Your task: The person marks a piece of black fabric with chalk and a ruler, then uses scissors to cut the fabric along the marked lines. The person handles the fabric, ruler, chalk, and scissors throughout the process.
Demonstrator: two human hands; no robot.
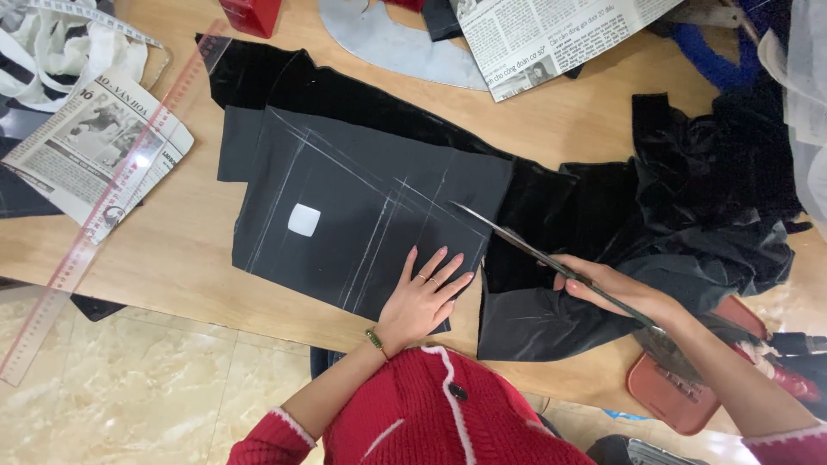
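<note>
Wooden counter [198, 258], newspaper [95, 146] and ruler [103, 202] at its edge, black cloth [345, 215] chalk-marked across the middle. Left hand [424, 297] lies spread flat, pinning it; right hand [607, 288] grips scissors [534, 250], blades apart at the cut. Best keep that palm pressing near the chalk line, cutting in long, steady strokes

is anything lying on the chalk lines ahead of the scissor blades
Nothing visible blocks the lines just ahead of the scissors held in the right hand. The left hand presses flat on the dark fabric panel below the blade tips, and a white chalk piece lies further left.
</note>
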